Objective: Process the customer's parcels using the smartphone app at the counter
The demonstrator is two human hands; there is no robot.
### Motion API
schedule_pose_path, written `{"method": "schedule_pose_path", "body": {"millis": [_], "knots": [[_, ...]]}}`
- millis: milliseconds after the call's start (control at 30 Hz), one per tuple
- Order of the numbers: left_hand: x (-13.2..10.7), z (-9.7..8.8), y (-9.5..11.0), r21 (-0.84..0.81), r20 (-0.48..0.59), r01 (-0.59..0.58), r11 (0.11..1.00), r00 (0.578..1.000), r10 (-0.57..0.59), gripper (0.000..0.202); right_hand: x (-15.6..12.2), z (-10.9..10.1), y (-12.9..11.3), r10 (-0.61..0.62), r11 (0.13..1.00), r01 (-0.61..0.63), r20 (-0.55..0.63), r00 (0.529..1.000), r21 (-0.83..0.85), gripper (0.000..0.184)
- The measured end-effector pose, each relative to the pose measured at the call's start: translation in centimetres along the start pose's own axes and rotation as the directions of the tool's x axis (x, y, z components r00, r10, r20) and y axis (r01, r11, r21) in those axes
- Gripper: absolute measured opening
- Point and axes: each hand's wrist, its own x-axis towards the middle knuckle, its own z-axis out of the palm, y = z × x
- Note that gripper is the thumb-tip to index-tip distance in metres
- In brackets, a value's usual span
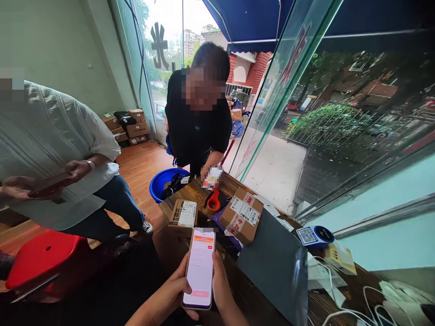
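Observation:
Both my hands hold a smartphone (200, 267) with a lit pink-white screen, low in the middle of the view. My left hand (175, 290) wraps its left edge, thumb on the screen side. My right hand (220, 283) grips its right edge. Just beyond the phone lie a small cardboard parcel with a white label (184, 213) and a bigger labelled cardboard box (242, 220) on the wooden counter (244, 290). An orange tape dispenser (214, 201) sits between them.
A person in black leans over the counter's far end, holding a small item (212, 176). Another person in a white shirt at left holds a phone (47, 184). A blue basin (163, 181), red stool (41, 256), grey bag (275, 262), QR stand (314, 235), white cables (350, 299), stacked boxes (134, 127).

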Motion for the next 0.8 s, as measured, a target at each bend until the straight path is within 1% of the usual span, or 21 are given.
{"method": "schedule_pose_path", "body": {"millis": [67,167,200,267,367,467,533,633,800], "knots": [[0.1,0.0,-0.4,0.000,-0.019,-0.038,0.999,0.999,0.038,0.113,-0.6,0.0,-0.6,-0.033,0.999,0.033,0.005,0.999,-0.012,0.058],[0.3,-0.1,-0.9,0.012,-0.064,-0.069,0.998,0.996,0.070,0.114,-1.2,0.4,-1.5,-0.051,0.999,0.053,0.095,0.994,-0.012,0.056],[0.3,-0.1,-1.0,0.021,-0.079,-0.073,0.997,0.994,0.074,0.114,-1.2,0.6,-1.7,-0.046,0.999,0.048,0.108,0.993,-0.015,0.054],[0.3,0.0,-1.0,0.038,-0.096,-0.072,0.997,0.992,0.075,0.113,-1.1,0.9,-1.8,-0.028,0.999,0.030,0.078,0.997,-0.022,0.051],[0.2,0.1,-0.7,0.038,-0.106,-0.062,0.997,0.992,0.066,0.113,-0.7,0.9,-1.7,-0.015,0.999,0.015,-0.006,1.000,-0.038,0.052],[0.2,0.2,-0.4,0.019,-0.101,-0.066,0.998,0.993,0.068,0.112,-0.4,0.8,-1.7,-0.038,0.998,0.034,-0.080,0.996,-0.060,0.053],[0.2,0.2,-0.4,0.009,-0.090,-0.077,0.997,0.993,0.078,0.111,-0.4,0.8,-1.8,-0.053,0.996,0.047,-0.084,0.995,-0.070,0.051],[0.3,-0.1,-0.4,-0.008,-0.080,-0.082,0.997,0.994,0.081,0.110,-0.4,1.0,-2.0,-0.054,0.996,0.049,-0.061,0.997,-0.071,0.047],[0.4,-0.6,-0.5,-0.047,-0.068,-0.091,0.995,0.994,0.088,0.111,-0.2,1.4,-1.8,-0.065,0.996,0.062,-0.046,0.997,-0.063,0.050]]}}
